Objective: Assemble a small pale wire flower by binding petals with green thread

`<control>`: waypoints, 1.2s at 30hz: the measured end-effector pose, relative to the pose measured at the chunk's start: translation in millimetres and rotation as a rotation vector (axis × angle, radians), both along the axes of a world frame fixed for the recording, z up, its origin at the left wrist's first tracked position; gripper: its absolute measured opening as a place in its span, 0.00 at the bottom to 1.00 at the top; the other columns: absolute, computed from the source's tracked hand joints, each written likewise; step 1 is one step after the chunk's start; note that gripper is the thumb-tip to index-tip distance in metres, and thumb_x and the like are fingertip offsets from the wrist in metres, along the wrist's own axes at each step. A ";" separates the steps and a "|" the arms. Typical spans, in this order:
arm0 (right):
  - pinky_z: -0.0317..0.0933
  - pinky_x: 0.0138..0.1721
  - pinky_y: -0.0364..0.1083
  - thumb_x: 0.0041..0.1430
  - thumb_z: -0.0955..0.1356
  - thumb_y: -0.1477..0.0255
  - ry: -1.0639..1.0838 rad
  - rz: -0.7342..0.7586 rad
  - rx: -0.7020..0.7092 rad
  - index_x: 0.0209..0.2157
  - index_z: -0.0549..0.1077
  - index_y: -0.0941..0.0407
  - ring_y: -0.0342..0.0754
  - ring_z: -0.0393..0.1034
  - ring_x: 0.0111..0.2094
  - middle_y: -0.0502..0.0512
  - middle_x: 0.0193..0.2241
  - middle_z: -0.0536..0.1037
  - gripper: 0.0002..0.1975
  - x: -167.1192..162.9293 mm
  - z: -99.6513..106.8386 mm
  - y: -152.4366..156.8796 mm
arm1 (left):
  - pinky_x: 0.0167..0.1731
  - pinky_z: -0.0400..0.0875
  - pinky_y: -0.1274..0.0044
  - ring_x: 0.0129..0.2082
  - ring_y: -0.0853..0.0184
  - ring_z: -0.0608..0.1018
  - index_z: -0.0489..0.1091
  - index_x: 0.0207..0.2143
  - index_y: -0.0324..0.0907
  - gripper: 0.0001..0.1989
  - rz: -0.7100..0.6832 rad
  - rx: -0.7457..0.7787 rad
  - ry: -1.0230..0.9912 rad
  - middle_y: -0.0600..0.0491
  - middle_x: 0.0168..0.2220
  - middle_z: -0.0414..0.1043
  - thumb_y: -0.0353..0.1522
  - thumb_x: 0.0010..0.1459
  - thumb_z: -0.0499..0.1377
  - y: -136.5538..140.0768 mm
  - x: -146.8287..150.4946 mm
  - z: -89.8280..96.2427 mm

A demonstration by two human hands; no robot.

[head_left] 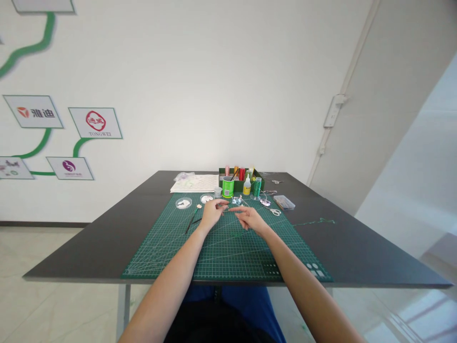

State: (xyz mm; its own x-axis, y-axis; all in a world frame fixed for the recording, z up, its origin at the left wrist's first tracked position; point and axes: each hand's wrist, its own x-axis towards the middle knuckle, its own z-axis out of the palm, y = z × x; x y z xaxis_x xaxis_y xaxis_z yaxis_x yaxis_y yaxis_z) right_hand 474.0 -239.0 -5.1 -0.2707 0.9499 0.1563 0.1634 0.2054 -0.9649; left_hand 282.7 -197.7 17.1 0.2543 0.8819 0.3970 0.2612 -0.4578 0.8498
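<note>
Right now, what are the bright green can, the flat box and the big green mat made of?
The bright green can looks like metal or stiff card, with a smooth printed wrap. The flat box seems clear, shiny plastic: colours show through its lid. The big green mat is probably dull plastic or rubber, flat with printed gridlines.

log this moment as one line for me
left hand: over green cutting mat | right hand: index finger toward left hand | anything held: too small to tell | beyond: green can, small bottle
</note>
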 end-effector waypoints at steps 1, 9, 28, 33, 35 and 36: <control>0.51 0.15 0.39 0.56 0.69 0.59 -0.007 -0.005 0.005 0.54 0.75 0.64 0.38 0.55 0.11 0.41 0.11 0.66 0.29 0.6 0.1 0.4 | 0.27 0.70 0.78 0.19 0.73 0.73 0.79 0.38 0.38 0.08 0.004 0.004 0.006 0.50 0.34 0.81 0.24 0.56 0.62 -0.2 0.0 0.1; 0.54 0.16 0.39 0.58 0.68 0.62 -0.127 -0.004 0.046 0.52 0.77 0.64 0.39 0.56 0.12 0.42 0.11 0.66 0.26 5.7 3.8 -0.6 | 0.30 0.71 0.77 0.20 0.73 0.73 0.80 0.39 0.40 0.10 0.018 0.076 0.075 0.51 0.36 0.82 0.24 0.57 0.62 -0.2 1.1 -3.6; 0.51 0.17 0.39 0.59 0.68 0.62 -0.170 0.055 0.076 0.47 0.79 0.63 0.39 0.55 0.12 0.42 0.11 0.64 0.22 4.8 7.7 -6.8 | 0.48 0.71 0.70 0.42 0.62 0.80 0.81 0.40 0.43 0.10 0.054 0.317 0.412 0.50 0.41 0.82 0.26 0.59 0.61 2.8 -0.9 -13.6; 0.50 0.17 0.39 0.58 0.68 0.62 -0.177 0.059 0.065 0.44 0.80 0.61 0.38 0.55 0.12 0.42 0.12 0.64 0.20 3.6 10.2 -8.7 | 0.48 0.71 0.71 0.43 0.62 0.79 0.81 0.39 0.44 0.11 0.032 0.337 0.480 0.50 0.41 0.81 0.24 0.59 0.60 -0.2 -1.3 -14.3; 0.50 0.17 0.39 0.59 0.68 0.62 -0.172 0.061 0.071 0.43 0.80 0.61 0.38 0.55 0.12 0.42 0.11 0.64 0.19 3.7 10.2 -8.5 | 0.47 0.70 0.72 0.42 0.62 0.79 0.81 0.38 0.44 0.11 0.012 0.334 0.492 0.49 0.40 0.81 0.24 0.58 0.60 -1.2 -1.2 -14.0; 0.50 0.17 0.39 0.59 0.67 0.61 -0.167 0.060 0.073 0.43 0.79 0.61 0.38 0.54 0.12 0.42 0.11 0.64 0.19 3.9 9.9 -8.1 | 0.46 0.70 0.72 0.41 0.62 0.79 0.80 0.38 0.44 0.11 0.003 0.331 0.502 0.50 0.40 0.81 0.24 0.58 0.60 -1.6 -1.2 -13.9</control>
